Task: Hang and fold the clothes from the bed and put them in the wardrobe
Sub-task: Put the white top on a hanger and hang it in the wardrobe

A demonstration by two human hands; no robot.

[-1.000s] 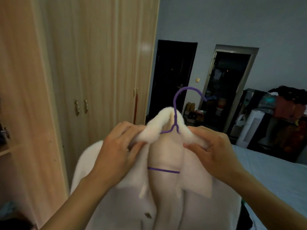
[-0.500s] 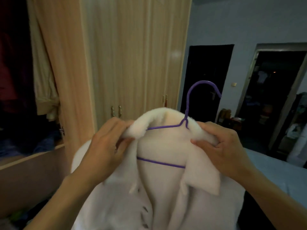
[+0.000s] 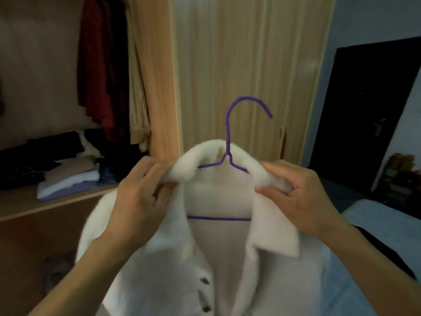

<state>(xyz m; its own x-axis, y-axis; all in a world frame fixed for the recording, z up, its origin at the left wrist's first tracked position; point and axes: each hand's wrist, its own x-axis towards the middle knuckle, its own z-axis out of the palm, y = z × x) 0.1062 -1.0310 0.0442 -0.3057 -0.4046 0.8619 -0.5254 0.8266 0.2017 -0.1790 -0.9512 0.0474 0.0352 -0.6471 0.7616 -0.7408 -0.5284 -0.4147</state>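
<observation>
A white fuzzy coat (image 3: pixel 218 265) with dark buttons hangs on a purple wire hanger (image 3: pixel 227 137), held up in front of me. My left hand (image 3: pixel 139 201) grips the left side of the furry collar. My right hand (image 3: pixel 298 197) pinches the right side of the collar. The hanger's hook rises above the collar, free of any rail. The open wardrobe (image 3: pixel 157 74) stands just behind, with its open section to the left.
Inside the open section hang a dark red garment (image 3: pixel 100 71) and a beige garment (image 3: pixel 136 92). Folded clothes (image 3: pixel 68 176) lie stacked on a wooden shelf (image 3: pixel 52 204). A dark doorway (image 3: pixel 369 115) is at the right; the light blue bed (image 3: pixel 385 222) lies below it.
My view has swung left, bringing the open wardrobe section with hanging clothes and the shelf into sight. Both hands keep hold of the collar, and the coat now faces the wardrobe.
</observation>
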